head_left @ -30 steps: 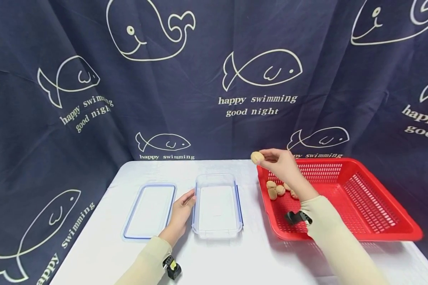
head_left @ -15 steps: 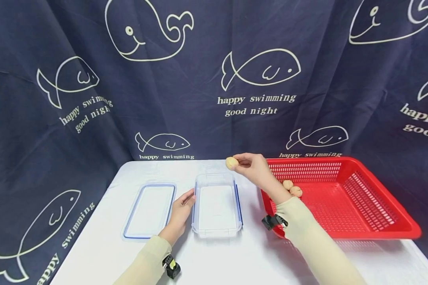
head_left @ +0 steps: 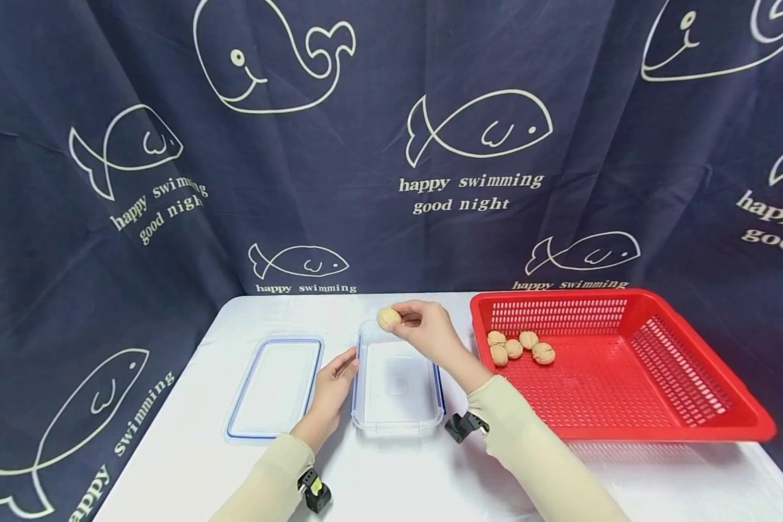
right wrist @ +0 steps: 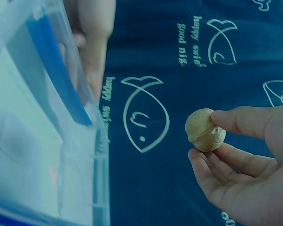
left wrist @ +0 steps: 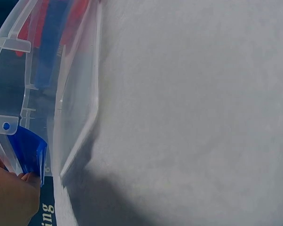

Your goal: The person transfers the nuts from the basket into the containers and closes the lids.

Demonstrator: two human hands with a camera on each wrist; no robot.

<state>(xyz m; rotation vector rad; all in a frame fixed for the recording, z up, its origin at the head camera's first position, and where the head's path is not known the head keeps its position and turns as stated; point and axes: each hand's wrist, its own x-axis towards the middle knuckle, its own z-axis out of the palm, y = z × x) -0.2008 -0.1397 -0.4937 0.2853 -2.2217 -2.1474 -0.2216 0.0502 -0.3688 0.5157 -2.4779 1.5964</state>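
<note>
My right hand (head_left: 427, 330) pinches a walnut (head_left: 388, 319) between thumb and fingertips, above the far end of a clear plastic food container (head_left: 398, 428). The right wrist view shows the whole walnut (right wrist: 205, 130) in that pinch, apart from the container wall (right wrist: 101, 174). At the container's left side, my left hand (head_left: 329, 395) holds its edge. In the left wrist view, the left fingers (left wrist: 12, 195) are at a blue side latch (left wrist: 28, 153), and part of this hand is cut off. No walnuts show inside the container.
A red perforated basket (head_left: 626, 391) stands on the right, with several walnuts (head_left: 512, 349) near its left wall. The container's blue-edged lid (head_left: 274, 388) lies on the white table (head_left: 170, 449) at the left. A dark fish-print curtain (head_left: 378, 145) hangs behind the table.
My right hand has moved left and slightly down with the walnut, from over the basket's left edge to above the container. The left hand has stayed at the container's side.
</note>
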